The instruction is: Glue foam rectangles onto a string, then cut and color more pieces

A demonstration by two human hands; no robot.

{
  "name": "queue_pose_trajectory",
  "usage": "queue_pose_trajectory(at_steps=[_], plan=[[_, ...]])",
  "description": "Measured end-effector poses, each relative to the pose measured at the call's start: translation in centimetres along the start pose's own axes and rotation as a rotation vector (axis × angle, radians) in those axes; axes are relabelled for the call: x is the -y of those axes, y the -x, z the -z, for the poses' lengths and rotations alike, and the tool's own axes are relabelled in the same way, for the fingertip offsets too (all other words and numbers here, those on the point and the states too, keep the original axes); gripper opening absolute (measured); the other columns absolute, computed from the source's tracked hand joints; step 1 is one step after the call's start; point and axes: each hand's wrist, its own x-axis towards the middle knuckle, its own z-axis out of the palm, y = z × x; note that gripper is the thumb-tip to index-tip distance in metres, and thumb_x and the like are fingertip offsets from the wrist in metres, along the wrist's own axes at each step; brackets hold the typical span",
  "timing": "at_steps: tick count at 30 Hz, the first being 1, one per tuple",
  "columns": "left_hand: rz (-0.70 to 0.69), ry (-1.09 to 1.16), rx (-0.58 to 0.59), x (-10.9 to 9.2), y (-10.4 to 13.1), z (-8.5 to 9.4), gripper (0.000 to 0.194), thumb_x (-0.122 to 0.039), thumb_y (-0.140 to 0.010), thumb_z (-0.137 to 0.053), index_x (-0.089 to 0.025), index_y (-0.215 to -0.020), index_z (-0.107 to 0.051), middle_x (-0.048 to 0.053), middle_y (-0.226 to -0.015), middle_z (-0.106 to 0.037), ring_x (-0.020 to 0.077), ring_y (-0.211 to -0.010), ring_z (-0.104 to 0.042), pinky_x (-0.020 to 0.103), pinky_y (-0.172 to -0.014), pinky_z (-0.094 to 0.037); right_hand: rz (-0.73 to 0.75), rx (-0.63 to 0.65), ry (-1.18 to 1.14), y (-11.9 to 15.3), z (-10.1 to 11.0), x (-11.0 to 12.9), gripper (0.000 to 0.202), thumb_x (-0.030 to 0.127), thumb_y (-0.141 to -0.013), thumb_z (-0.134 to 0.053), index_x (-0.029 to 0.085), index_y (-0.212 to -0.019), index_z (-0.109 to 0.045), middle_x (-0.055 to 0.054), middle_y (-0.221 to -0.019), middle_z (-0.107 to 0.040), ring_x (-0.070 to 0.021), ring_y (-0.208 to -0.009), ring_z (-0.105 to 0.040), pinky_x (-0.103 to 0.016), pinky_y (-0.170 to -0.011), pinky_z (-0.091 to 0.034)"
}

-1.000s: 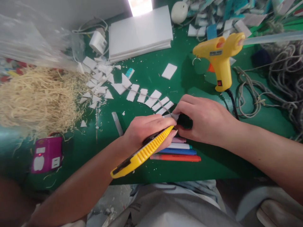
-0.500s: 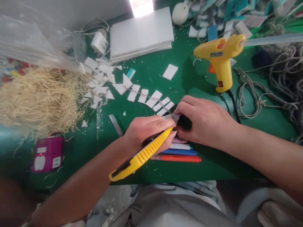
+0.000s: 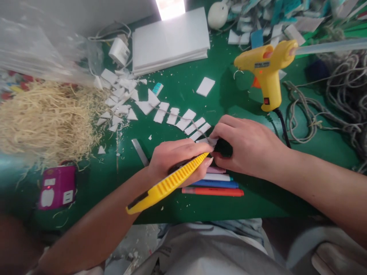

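Observation:
My left hand (image 3: 172,158) is closed around a yellow utility knife (image 3: 172,181), its handle tilted toward the lower left and its tip hidden near my fingers. Opposite it, my right hand (image 3: 246,143) pinches a thin grey string (image 3: 197,128) close to my left fingertips. A small pale piece shows at that pinch, partly covered. The string runs leftward over a row of white foam-board pieces (image 3: 185,119), several of them narrow strips. Beneath my hands lie markers, among them a red marker (image 3: 213,191) and a blue marker (image 3: 218,184).
A yellow glue gun (image 3: 262,67) stands at the right, beside tangled grey cord (image 3: 338,103). White boards (image 3: 172,42) are stacked at the back. Left are white scraps (image 3: 123,89), straw shreds (image 3: 48,122) and a purple box (image 3: 57,187). A metal blade strip (image 3: 139,152) lies near my left wrist.
The knife's rear end has swung slightly left and up as my left hand turned a little. My right hand keeps its pinch in nearly the same place.

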Motion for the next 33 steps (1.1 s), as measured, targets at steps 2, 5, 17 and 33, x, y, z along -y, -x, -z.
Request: queue_pose_trajectory(at_steps=[2,5,17,33], plan=[[0.002,0.004,-0.004,0.1,0.1,0.0,0.013,-0.021,-0.093,-0.063,-0.023,-0.102,-0.072,-0.001,-0.082,-0.079,0.0106,-0.064,-0.072,0.019,-0.066,-0.063,0.006,-0.009,0.004,0.0,0.0,0.0,0.015,0.025,-0.075,-0.066,0.017,-0.087,-0.067,-0.007,-0.089,-0.067,-0.0168,-0.069,-0.054,-0.029,-0.058,-0.032],[-0.015,-0.006,-0.007,0.1,0.0,0.0,0.012,-0.02,-0.092,-0.064,-0.021,-0.101,-0.073,0.0,-0.082,-0.079,0.0099,-0.065,-0.072,0.017,-0.068,-0.062,0.013,-0.017,0.002,0.1,0.0,0.0,0.013,0.024,-0.075,-0.065,0.017,-0.086,-0.067,-0.007,-0.089,-0.067,-0.0166,-0.069,-0.054,-0.029,-0.058,-0.032],[-0.021,-0.079,-0.225,-0.6,0.6,1.1,0.014,-0.015,-0.09,-0.065,-0.021,-0.1,-0.071,-0.003,-0.088,-0.081,0.0081,-0.065,-0.071,0.018,-0.068,-0.061,0.114,-0.133,0.023,0.4,-0.6,-0.6,0.018,0.032,-0.093,-0.06,0.017,-0.083,-0.065,-0.006,-0.081,-0.065,-0.016,-0.067,-0.054,-0.029,-0.057,-0.034],[-0.017,-0.084,-0.209,0.1,1.7,1.2,0.017,-0.019,-0.091,-0.062,-0.026,-0.105,-0.069,-0.004,-0.081,-0.079,0.01,-0.056,-0.067,0.022,-0.055,-0.06,0.229,-0.144,0.095,0.7,-0.4,-0.4,0.024,0.029,-0.098,-0.057,0.018,-0.079,-0.069,-0.005,-0.08,-0.069,-0.0148,-0.065,-0.055,-0.03,-0.06,-0.037]])
